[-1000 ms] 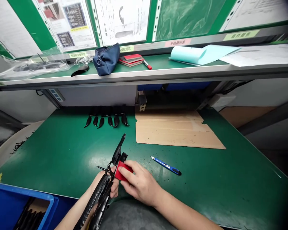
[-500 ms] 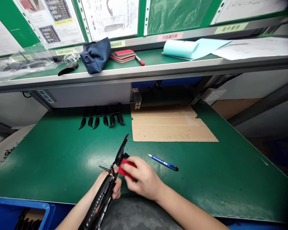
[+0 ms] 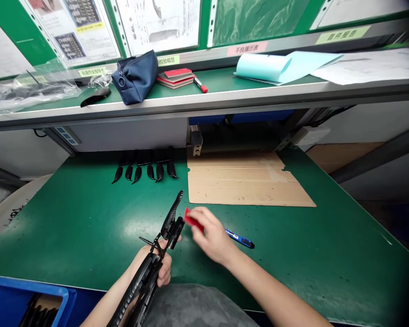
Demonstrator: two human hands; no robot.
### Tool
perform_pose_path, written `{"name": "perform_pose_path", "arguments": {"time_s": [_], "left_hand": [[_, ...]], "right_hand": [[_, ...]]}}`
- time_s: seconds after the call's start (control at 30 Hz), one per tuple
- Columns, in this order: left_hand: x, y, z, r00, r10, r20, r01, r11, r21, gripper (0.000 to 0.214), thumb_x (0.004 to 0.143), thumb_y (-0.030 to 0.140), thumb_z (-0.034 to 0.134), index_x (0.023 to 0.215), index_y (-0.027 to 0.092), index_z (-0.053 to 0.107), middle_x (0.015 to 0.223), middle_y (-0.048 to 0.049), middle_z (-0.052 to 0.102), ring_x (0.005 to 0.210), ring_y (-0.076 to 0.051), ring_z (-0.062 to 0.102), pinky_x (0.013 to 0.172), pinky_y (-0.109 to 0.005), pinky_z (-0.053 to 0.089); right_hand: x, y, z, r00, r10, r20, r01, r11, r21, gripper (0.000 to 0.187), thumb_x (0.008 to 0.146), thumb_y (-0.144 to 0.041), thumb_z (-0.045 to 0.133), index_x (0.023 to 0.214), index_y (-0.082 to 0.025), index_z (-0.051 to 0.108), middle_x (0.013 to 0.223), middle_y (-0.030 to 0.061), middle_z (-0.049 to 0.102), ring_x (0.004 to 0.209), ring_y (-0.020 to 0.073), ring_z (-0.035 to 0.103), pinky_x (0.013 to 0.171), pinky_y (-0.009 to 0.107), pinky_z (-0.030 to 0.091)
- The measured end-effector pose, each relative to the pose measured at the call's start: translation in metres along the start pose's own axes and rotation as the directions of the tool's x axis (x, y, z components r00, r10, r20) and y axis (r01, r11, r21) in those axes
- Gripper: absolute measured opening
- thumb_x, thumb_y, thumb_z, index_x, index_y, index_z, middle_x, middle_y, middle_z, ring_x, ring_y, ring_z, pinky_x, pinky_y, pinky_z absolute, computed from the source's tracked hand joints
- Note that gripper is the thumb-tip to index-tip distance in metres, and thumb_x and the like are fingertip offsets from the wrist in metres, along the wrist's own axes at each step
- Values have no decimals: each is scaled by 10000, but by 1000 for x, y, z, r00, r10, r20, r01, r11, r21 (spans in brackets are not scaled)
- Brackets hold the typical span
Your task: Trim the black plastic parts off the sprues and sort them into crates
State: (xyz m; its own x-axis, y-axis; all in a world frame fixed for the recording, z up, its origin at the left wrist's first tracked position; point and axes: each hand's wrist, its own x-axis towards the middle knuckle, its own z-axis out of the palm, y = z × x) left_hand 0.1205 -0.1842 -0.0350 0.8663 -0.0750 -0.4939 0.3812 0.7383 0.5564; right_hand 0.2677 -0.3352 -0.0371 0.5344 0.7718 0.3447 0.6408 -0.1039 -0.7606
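My left hand [image 3: 161, 269] is closed round a long black plastic part [image 3: 150, 268] that runs from my forearm up to a curved toothed tip above the green table [image 3: 88, 227]. My right hand [image 3: 213, 234] pinches a small red block [image 3: 191, 219], lifted just to the right of the part's upper end and slightly apart from it. A blue craft knife [image 3: 240, 239] lies on the table right behind my right hand, partly hidden by it.
Several small black curved pieces [image 3: 145, 171] lie in a row at the back of the table. A cardboard sheet [image 3: 245, 181] lies at the back right. A blue bin [image 3: 27, 304] with black parts stands at the lower left. The shelf above carries a navy pouch [image 3: 136, 77] and papers.
My right hand has lifted the red block off the black part and moved it up and to the right, towards the blue knife. My left hand keeps its hold.
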Motion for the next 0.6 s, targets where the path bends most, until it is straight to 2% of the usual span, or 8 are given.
{"name": "perform_pose_path", "arguments": {"time_s": [0.07,0.1,0.17,0.23,0.27,0.37,0.47,0.6], "left_hand": [[0,0,1,1000,12,-11,-12,1000,-8,347,933,335,383,1116,149,611,368,37,498,285,-113,415,395,-255,292],[0,0,2,1000,12,-14,-12,1000,-6,363,934,338,381,1165,147,587,362,38,500,280,-118,417,389,-255,292],[1,-1,3,1000,8,-19,-7,1000,4,374,932,353,389,1170,144,588,352,38,495,272,-122,415,381,-254,292],[2,-3,5,1000,4,-27,-3,1000,18,351,923,374,411,1037,144,650,345,36,483,265,-115,407,377,-250,291],[2,-4,6,1000,5,-27,-4,1000,29,361,920,387,419,895,137,679,337,32,470,264,-110,404,380,-251,296],[4,-6,10,999,28,-31,-26,998,56,508,909,424,435,502,147,562,313,15,435,259,-96,396,388,-255,306],[5,-8,11,999,31,-26,-29,998,51,550,904,445,435,433,164,478,295,20,405,248,-89,371,380,-251,287],[5,-11,9,1000,8,10,-8,1000,26,497,908,428,432,519,147,558,302,27,410,254,-88,364,383,-248,280]], "right_hand": [[-1,6,-4,984,161,-76,-149,979,142,285,930,-223,325,1150,-213,505,980,63,569,891,188,546,796,349,480],[-3,5,-5,983,164,-82,-145,969,201,294,946,-250,293,1159,-211,492,966,61,565,873,188,546,785,348,481],[-7,0,-4,996,59,-67,-39,964,264,317,953,-301,280,1174,-197,482,1004,79,545,906,205,538,805,366,475],[-10,-7,1,998,-44,-37,53,959,277,346,951,-321,288,1207,-180,474,1061,105,517,966,222,523,849,386,464],[-11,-10,4,998,-60,-14,62,960,272,354,950,-331,308,1226,-176,466,1074,112,506,976,225,519,856,388,462],[-12,-14,11,1000,7,25,-12,972,236,349,917,-359,463,1221,-186,472,1062,105,504,941,213,522,826,361,467],[-12,-15,8,996,75,39,-83,962,262,232,913,-302,507,1122,-203,531,1009,81,539,904,188,533,795,322,459],[-9,-15,-8,970,122,211,-206,875,438,202,943,-314,460,1002,-197,614,883,37,590,803,152,568,738,279,464]]}}
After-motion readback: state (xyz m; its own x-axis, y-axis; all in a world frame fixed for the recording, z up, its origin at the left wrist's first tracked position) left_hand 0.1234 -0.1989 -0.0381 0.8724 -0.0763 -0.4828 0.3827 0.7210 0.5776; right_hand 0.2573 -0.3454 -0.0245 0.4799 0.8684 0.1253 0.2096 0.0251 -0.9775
